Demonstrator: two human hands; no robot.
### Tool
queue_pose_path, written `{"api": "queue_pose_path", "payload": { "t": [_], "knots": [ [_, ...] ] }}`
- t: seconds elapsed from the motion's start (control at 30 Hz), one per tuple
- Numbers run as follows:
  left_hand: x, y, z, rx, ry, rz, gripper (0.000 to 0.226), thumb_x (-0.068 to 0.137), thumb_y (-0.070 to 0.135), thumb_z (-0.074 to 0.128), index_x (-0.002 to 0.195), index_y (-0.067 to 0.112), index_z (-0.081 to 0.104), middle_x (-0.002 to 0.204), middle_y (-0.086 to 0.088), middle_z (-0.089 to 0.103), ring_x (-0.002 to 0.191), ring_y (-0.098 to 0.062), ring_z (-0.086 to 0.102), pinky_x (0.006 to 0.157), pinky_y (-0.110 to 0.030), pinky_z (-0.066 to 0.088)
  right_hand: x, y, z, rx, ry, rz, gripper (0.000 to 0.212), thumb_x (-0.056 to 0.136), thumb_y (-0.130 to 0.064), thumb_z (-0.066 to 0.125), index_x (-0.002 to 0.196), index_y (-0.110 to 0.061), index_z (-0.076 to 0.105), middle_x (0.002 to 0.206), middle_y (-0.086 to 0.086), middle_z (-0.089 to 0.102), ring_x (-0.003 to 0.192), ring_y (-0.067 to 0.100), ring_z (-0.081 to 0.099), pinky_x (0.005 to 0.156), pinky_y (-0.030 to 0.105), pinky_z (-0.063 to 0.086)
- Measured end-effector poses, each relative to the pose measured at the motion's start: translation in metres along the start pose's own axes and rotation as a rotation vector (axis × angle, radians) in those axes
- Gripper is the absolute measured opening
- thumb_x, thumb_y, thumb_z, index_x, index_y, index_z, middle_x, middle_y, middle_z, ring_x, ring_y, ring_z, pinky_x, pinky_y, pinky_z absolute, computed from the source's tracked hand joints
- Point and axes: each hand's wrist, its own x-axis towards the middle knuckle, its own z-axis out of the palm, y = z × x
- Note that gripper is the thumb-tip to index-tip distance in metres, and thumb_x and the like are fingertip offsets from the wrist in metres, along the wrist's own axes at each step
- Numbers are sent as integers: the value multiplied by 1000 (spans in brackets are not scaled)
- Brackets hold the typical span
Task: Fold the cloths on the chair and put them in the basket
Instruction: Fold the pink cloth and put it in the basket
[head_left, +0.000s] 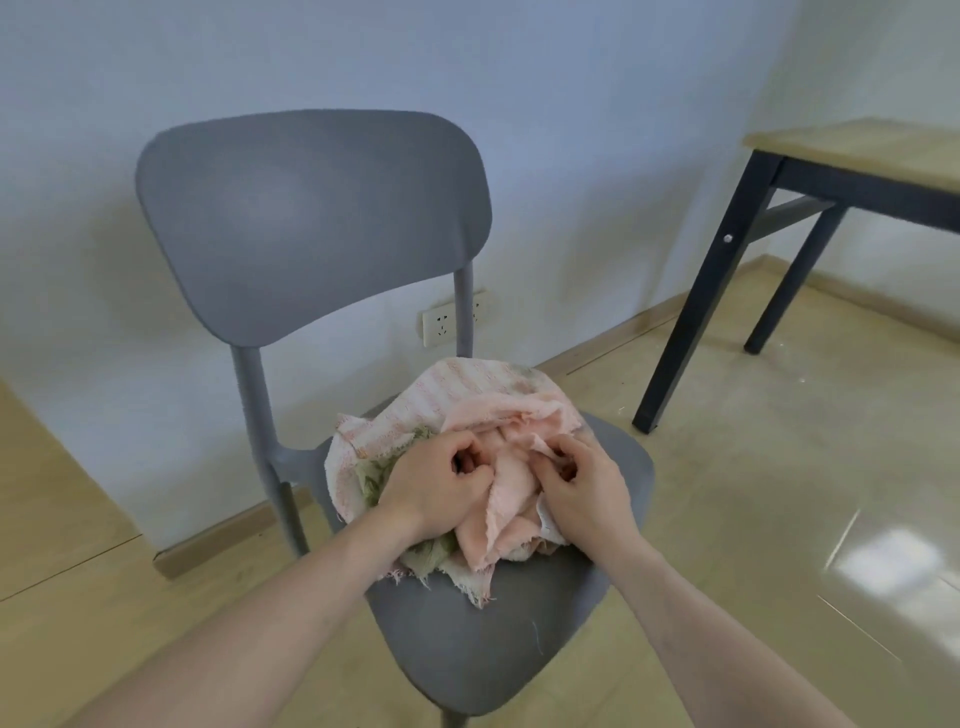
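A crumpled heap of cloths lies on the seat of a grey plastic chair (467, 649). On top is a plain pink cloth (506, 499). Behind and to the left of it is a white cloth with a pink pattern (457, 387), and a green frayed cloth (379, 473) shows at the left underneath. My left hand (434, 488) pinches a fold of the pink cloth at its left side. On the right side, my right hand (582, 488) grips the same pink cloth with curled fingers. No basket is in view.
The chair stands close to a pale wall with a white power socket (441, 327) low behind it. A wooden-topped table with black legs (696, 317) stands to the right. The floor is glossy light wood.
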Motion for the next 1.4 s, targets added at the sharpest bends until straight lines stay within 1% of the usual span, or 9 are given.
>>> {"api": "queue_pose_path", "payload": {
  "t": [0.13,0.23,0.43,0.5,0.67,0.77,0.97,1.2,1.4],
  "knots": [
    [-24,25,-20,60,-103,-64,22,90,46,54,79,31,66,79,11,69,80,-14,65,78,-42,55,-18,-35,-31,34,-19,26,32,99,-34,63,68,-34,61,63,-8,62,66,14,52,59,28,38],
    [-49,56,-40,84,-164,-34,52,81,76,44,93,34,72,100,16,73,97,-12,67,90,-39,54,-29,-65,-61,-1,41,2,34,101,-32,60,67,-28,60,61,-4,58,63,15,50,60,30,39],
    [-81,94,-49,195,-84,116,28,93,62,54,91,37,67,99,19,71,100,-9,65,84,-32,50,-59,-119,-112,98,126,6,22,104,-25,56,87,-24,69,77,-11,67,71,3,58,60,12,40],
    [-80,96,-51,152,-15,111,17,96,44,59,103,36,71,98,22,68,99,-11,66,82,-30,50,-71,-124,-128,163,199,17,18,104,-26,56,93,-24,71,82,-13,69,77,2,63,66,15,45],
    [-79,122,-61,19,214,140,5,88,26,57,87,30,60,82,14,68,78,-11,64,70,-36,55,-89,-116,-159,334,362,39,16,105,-27,56,99,-26,72,92,-9,75,91,14,73,85,46,63],
    [-80,130,-57,-11,363,195,16,83,12,56,84,28,57,77,12,66,76,-14,62,65,-36,53,-101,-110,-162,427,426,58,19,107,-26,54,96,-25,70,91,-5,74,91,16,74,86,49,63],
    [-83,116,-41,-3,479,284,24,84,13,56,91,33,68,90,19,69,89,-13,58,81,-35,49,-108,-111,-163,499,501,-40,22,110,-22,50,97,-25,67,98,-2,74,97,21,73,90,51,62],
    [-69,121,-49,-189,456,296,15,103,31,56,91,33,65,82,20,67,80,0,61,66,-21,44,-91,-103,-178,582,730,22,22,111,-27,48,95,-24,63,83,-12,66,77,6,64,71,33,59],
    [-70,105,-56,-129,165,331,28,94,55,66,79,32,69,69,12,63,60,-6,51,56,-19,38,-81,-88,-181,506,729,90,30,109,-35,50,87,-16,62,79,-1,58,72,9,52,68,30,44]
  ]
}}
